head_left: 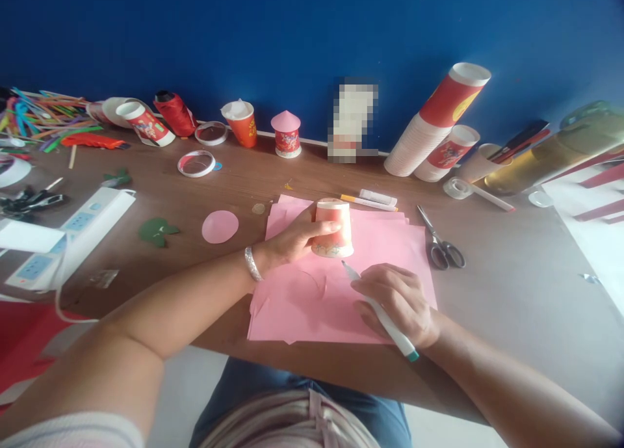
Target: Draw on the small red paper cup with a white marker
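My left hand [297, 232] is wrapped round a red paper cup [332, 233], held upside down above a stack of pink paper sheets [297, 305]. Drawn marks show along the cup's pale lower band. Between the fingers of my right hand [397, 298] is a white marker [387, 321] with a green end, its tip pointing up at the cup's lower edge but apart from it. Behind the cup, a capped marker and a yellow-and-white marker [368, 202] lie on the paper. A pink paper circle [220, 227] rests left of the stack.
Scissors [441, 245] lie right of the paper. A small cup with a pink cone top [286, 136] stands by the blue wall. Tall stacked cups [433, 126] lean at the back right. At left are a power strip [73, 237] and a green paper piece [156, 231].
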A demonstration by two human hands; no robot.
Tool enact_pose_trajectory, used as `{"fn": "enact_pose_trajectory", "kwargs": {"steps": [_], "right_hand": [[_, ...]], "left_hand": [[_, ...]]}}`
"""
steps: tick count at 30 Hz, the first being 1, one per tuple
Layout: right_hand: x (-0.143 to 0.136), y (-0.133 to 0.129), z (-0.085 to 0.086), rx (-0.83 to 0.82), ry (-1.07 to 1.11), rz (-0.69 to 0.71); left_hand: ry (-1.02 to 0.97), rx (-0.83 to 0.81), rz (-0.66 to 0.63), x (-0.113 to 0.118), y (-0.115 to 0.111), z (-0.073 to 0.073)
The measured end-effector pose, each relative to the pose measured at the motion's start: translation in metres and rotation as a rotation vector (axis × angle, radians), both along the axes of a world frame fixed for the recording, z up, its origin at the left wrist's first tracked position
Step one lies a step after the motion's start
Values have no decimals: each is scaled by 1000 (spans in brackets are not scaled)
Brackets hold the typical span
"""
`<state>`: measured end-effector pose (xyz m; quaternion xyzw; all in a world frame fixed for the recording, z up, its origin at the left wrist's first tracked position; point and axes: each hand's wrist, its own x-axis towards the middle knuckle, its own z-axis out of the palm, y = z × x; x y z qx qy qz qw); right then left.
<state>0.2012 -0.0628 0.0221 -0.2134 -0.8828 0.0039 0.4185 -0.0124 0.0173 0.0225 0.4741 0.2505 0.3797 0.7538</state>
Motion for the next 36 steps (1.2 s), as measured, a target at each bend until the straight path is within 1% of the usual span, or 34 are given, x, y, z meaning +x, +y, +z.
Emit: {"fn": "enact_pose_trajectory", "kwargs": {"steps": [3,5,8,11,13,15,17,20,23,30,34,36], "right_hand": [[-1,0,0,18,-37,15],[-1,1,0,30,-59,22],[-1,3,-2,70,-81,31],[-1,3,-2,115,-107,2],[-1,2,-1,133,-116,-26],[-2,2,0,139,-117,-35],[-3,1,1,136,-118,-18],[-3,1,-1,134,-134,25],[-3,0,-4,118,-159,55],[-5,1,-5,128,-195,114],[-5,0,-3,145,-147,66],[-3,1,-3,140,-108,47]], "left_hand": [[-24,40,-57,0,1,1],[-16,56,-73,0,1,2],[3,42,-48,0,1,2],[-12,25,-65,-1,1,1],[-28,-13,-62,-3,1,0],[-51,-77,-27,-4,2,-2],[-85,-118,2,-5,3,-6],[-97,-86,-5,-4,6,-11],[-90,-77,-7,-3,6,-13],[29,-80,61,-1,0,-4],[52,-57,46,-1,-2,2],[66,-24,68,-1,-3,5]]}}
